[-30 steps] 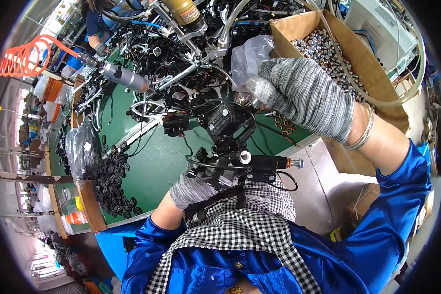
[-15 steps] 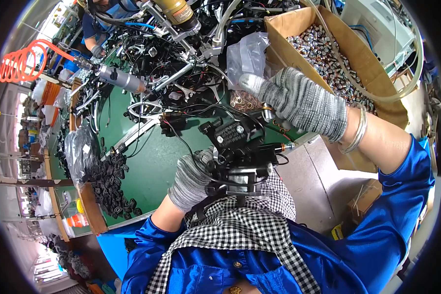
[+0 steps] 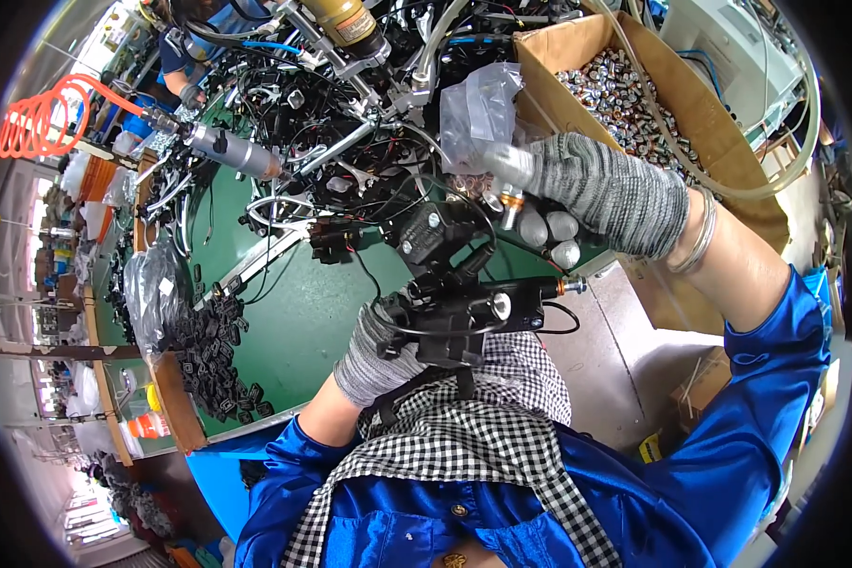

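My left hand (image 3: 381, 358), in a grey knit glove, is closed around a black housing assembly (image 3: 450, 317) with thin black cables, held tilted above my lap. From the assembly's right end sticks a silver threaded fitting (image 3: 572, 285) with an orange-copper ring. My right hand (image 3: 611, 194), gloved with whitish fingertips, is raised up and to the right of the assembly. Its thumb is blurred. Between thumb and fingers it pinches a small metal bolt (image 3: 510, 207) with copper-coloured rings, apart from the assembly. Behind the hand lies a clear plastic bag (image 3: 478, 114).
A cardboard box (image 3: 729, 156) of small metal fittings stands at the right. Several black and silver lever assemblies pile up across the green bench (image 3: 284, 350). A power screwdriver (image 3: 232, 151) hangs on an orange coiled hose. Small black parts (image 3: 213, 360) lie at left; another person's hand (image 3: 191, 97) works far left.
My right hand has turned and shifted slightly right, its fingertips now showing beneath the bolt. My left hand has tilted the black assembly, whose fitting end has moved right.
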Demonstrator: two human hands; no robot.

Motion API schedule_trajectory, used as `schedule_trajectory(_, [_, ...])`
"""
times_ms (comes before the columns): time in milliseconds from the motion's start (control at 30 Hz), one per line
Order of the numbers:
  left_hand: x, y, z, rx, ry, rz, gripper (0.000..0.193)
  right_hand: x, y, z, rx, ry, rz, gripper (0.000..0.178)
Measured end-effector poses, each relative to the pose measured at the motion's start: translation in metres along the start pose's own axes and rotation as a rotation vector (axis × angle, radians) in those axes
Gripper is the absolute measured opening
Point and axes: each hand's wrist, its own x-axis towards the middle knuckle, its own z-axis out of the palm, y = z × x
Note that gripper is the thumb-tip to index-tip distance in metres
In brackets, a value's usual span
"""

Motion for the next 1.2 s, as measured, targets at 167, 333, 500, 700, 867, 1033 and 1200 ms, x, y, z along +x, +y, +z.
schedule_trajectory(167, [-0.002, -0.004, 0.0, 0.133, 0.011, 0.054, 0.029, -0.004, -0.006, 0.005, 0.068, 0.025, -0.104, 0.033])
schedule_trajectory(333, [-0.004, -0.005, 0.002, 0.058, -0.038, -0.036, 0.028, -0.009, -0.015, 0.001, -0.302, 0.152, -0.579, 0.024])
schedule_trajectory(500, [-0.007, -0.005, 0.002, 0.163, -0.104, 0.035, 0.026, -0.008, -0.012, 0.005, -0.822, 0.323, -0.938, 0.021])
schedule_trajectory(700, [0.003, 0.007, -0.008, 0.668, 0.026, 0.525, 0.025, -0.011, -0.01, 0.008, -1.086, 0.398, -1.083, 0.023])
schedule_trajectory(867, [-0.009, -0.005, -0.005, 0.249, -0.071, 0.345, 0.044, -0.011, -0.007, 0.007, -0.782, 0.304, -1.029, 0.022])
schedule_trajectory(1033, [-0.007, -0.007, -0.006, 0.358, -0.006, 0.462, 0.04, -0.02, -0.016, 0.006, -0.797, 0.299, -0.858, 0.02])
schedule_trajectory(1200, [-0.004, -0.004, -0.009, 0.528, -0.124, 0.419, 0.03, -0.02, -0.014, 0.005, -0.733, 0.255, -0.68, 0.02])
